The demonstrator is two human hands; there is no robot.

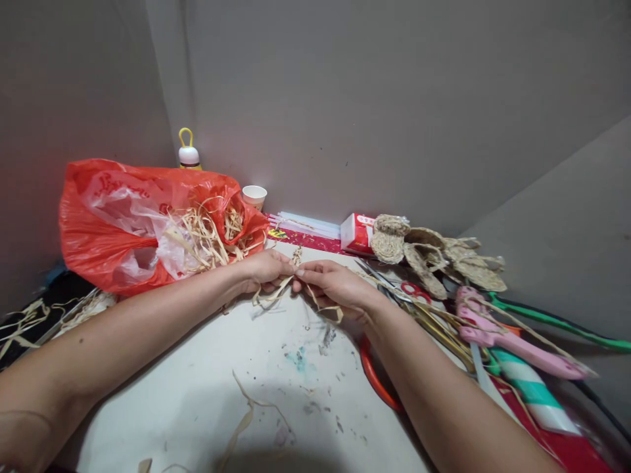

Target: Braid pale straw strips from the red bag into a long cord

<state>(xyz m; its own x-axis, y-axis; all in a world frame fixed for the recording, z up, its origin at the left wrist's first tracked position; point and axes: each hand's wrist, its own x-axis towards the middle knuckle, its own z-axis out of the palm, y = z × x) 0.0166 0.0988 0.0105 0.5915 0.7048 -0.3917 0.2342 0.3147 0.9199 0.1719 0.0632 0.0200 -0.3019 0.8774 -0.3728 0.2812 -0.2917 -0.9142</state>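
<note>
Both hands meet over the far middle of the white table (pixel 211 394), fingertips nearly touching. My left hand (pixel 269 269) is closed in a pinch on pale, flat raffia strands (pixel 273 297). From the other side, my right hand (pixel 329 282) pinches the same straw-coloured strands, and a loose end hangs below its fingers. A short braided piece (pixel 297 254) sticks up just beyond the fingertips. Just behind my left hand, more raffia (pixel 200 233) spills out of a red plastic bag (pixel 123 256).
Woven straw pieces (pixel 389 246) lie at the back right beside a red-and-white box (pixel 355 231). Nearer are a pink glue gun (pixel 493 328), scissors (pixel 414 291) and a green-striped roll (pixel 535 387). A paper cup (pixel 254 196) and a bottle (pixel 188 156) stand behind the bag.
</note>
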